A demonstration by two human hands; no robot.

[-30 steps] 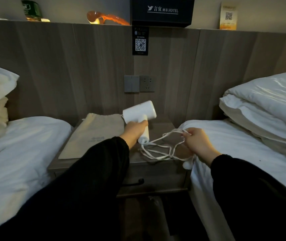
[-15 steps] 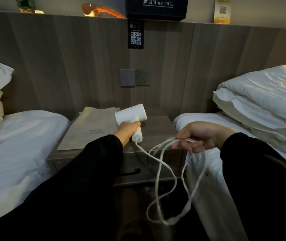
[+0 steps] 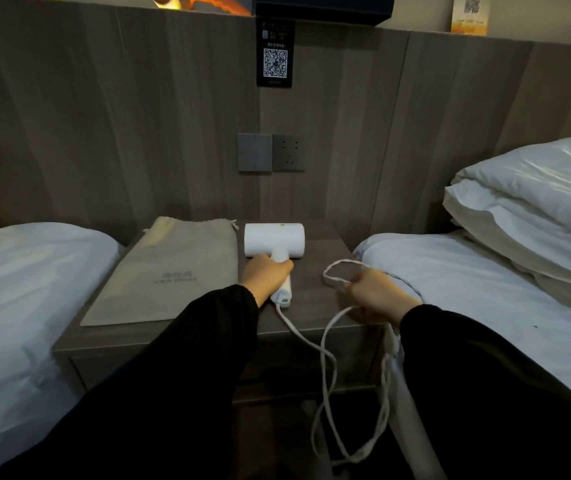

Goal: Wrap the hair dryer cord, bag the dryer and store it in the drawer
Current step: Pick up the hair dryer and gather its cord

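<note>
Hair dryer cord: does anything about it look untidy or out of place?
Yes. The cord is unwrapped: long loose loops hang over the front edge of the nightstand, below the right hand, which holds one small loop. The left hand grips the hair dryer.

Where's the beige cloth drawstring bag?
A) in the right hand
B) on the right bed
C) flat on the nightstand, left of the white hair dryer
C: the beige cloth drawstring bag lies flat on the grey wooden nightstand, left of the white plastic hair dryer.
</note>
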